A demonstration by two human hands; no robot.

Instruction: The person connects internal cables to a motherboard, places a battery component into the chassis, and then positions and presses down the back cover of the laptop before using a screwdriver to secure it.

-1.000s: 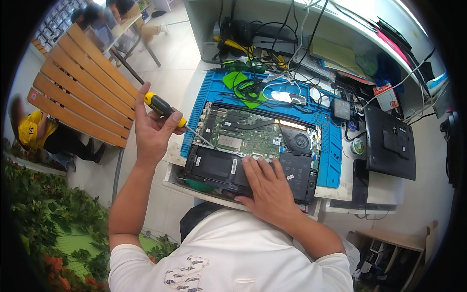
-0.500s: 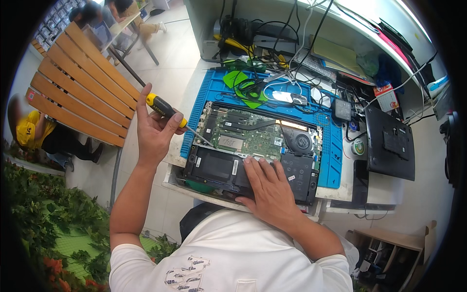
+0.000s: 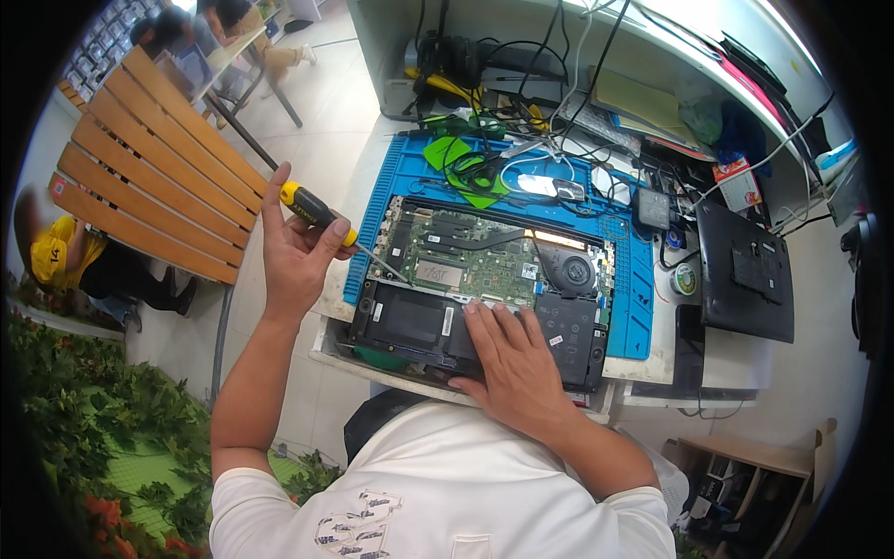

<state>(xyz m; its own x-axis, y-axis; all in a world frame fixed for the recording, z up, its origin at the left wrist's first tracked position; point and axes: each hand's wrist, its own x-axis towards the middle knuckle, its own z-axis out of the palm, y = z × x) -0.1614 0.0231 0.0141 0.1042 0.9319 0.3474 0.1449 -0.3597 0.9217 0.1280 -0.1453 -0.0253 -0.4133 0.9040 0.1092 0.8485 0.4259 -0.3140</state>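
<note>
My left hand [image 3: 303, 244] is closed around a yellow-and-black screwdriver [image 3: 315, 210]. Its shaft slants down to the right, and the tip is at the lower left edge of a green circuit board [image 3: 484, 264]. That board belongs to an opened laptop with its insides exposed, which also shows a round fan [image 3: 571, 272] and a black battery [image 3: 410, 317]. Across the battery's middle my right hand [image 3: 515, 349] lies flat, fingers stretched toward the board, holding nothing. Part of the battery is hidden under it. The laptop rests on a blue work mat [image 3: 639, 303].
Behind the laptop lie green-handled tools [image 3: 473, 174] and tangled cables. A black laptop part [image 3: 745, 275] leans at the right, near a small round tub [image 3: 684, 280]. An open drawer [image 3: 335, 349] juts below the bench edge. At the left are a slatted wooden table [image 3: 158, 172] and a seated person.
Almost nothing differs. The view has shifted very slightly; both hands and the screwdriver keep their places on the laptop.
</note>
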